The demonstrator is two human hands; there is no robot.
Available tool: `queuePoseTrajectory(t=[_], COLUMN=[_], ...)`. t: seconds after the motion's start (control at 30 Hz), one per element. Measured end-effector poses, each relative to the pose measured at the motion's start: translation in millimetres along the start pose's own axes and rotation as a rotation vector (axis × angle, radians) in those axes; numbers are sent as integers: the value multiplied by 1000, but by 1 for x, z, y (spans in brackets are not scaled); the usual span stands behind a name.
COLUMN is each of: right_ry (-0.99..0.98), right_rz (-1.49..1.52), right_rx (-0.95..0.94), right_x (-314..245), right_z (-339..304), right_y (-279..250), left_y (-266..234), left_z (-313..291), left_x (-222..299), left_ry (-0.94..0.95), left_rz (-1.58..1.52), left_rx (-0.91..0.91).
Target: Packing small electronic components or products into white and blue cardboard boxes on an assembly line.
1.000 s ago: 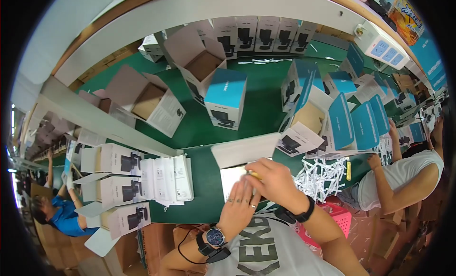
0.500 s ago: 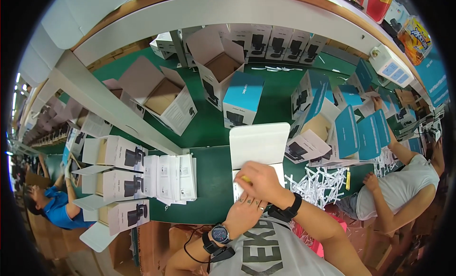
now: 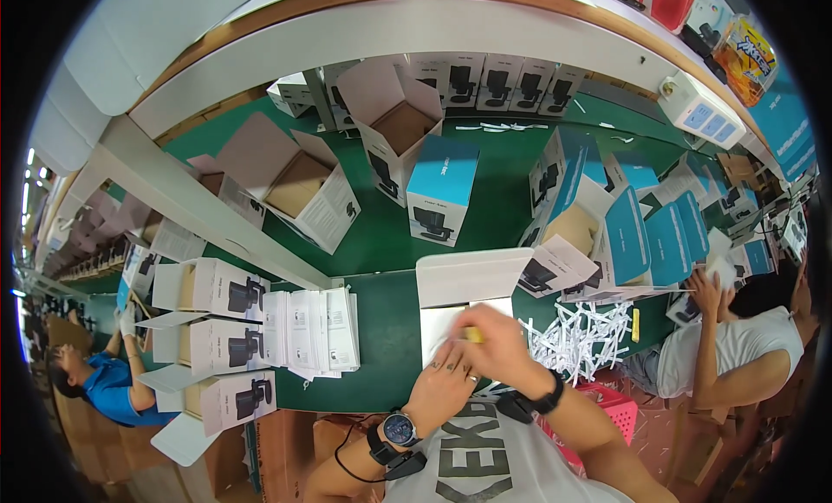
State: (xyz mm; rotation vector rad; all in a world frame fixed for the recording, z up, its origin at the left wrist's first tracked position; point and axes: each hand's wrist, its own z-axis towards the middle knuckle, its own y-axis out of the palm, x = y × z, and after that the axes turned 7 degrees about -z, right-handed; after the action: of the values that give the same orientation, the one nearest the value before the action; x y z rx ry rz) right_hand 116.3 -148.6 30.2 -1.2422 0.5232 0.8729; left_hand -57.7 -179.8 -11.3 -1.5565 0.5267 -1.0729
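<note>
Left hand: the left hand (image 3: 444,383), with a watch (image 3: 399,429) on its wrist, lies with straight fingers at the near part of the white box; it seems to grip nothing.
Right hand: the right hand (image 3: 496,340) is closed around a small yellow tool (image 3: 472,334), just beside the left fingers; whether the two hands touch, I cannot tell.
Pink basket: the basket (image 3: 611,408) is below the right forearm, beyond the table edge.
White box: the box (image 3: 471,276) lies on the green table (image 3: 386,308) under both hands, its lid raised on the far side.
Beside it: at right is a heap of white paper strips (image 3: 579,338); at left, well apart, a stack of white booklets (image 3: 322,330) touches three open cartons.
Farther: a closed blue-topped carton (image 3: 440,191) stands upright behind the white box.
Farthest: a row of cartons (image 3: 498,83) stands at the back.
</note>
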Motion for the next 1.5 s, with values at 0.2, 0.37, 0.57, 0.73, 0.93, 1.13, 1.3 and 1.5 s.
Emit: queuePoseTrajectory(t=[0.2,0.37,0.57,0.73,0.93,1.13,1.3,1.5], right_ry=[251,325,410,140,-255,-500,-520,-415], right_rz=[-492,13,744,281,57,61,83,129], right_rx=[-38,-120,173,-329,-269,-316,-290,-342], right_x=[51,34,13,4,-17,-12,-9,-13], right_z=[-64,-47,-24,-53,11,58,66,57], right_y=[-111,-95,-51,-96,-67,-5,6,-2], left_y=[-17,-28,-38,-28,-28,-29,-32,-31], left_z=[10,-2,-4,-9,-18,-21,-23,-24], left_x=[-3,-34,-26,-25,-33,-38,-38,-43], left_ry=[-51,47,-92,-276,-240,-168,-150,-132], left_rz=[14,58,-505,-1147,-1294,-1215,-1142,-1175], left_rx=[173,120,250,419,462,408,357,361])
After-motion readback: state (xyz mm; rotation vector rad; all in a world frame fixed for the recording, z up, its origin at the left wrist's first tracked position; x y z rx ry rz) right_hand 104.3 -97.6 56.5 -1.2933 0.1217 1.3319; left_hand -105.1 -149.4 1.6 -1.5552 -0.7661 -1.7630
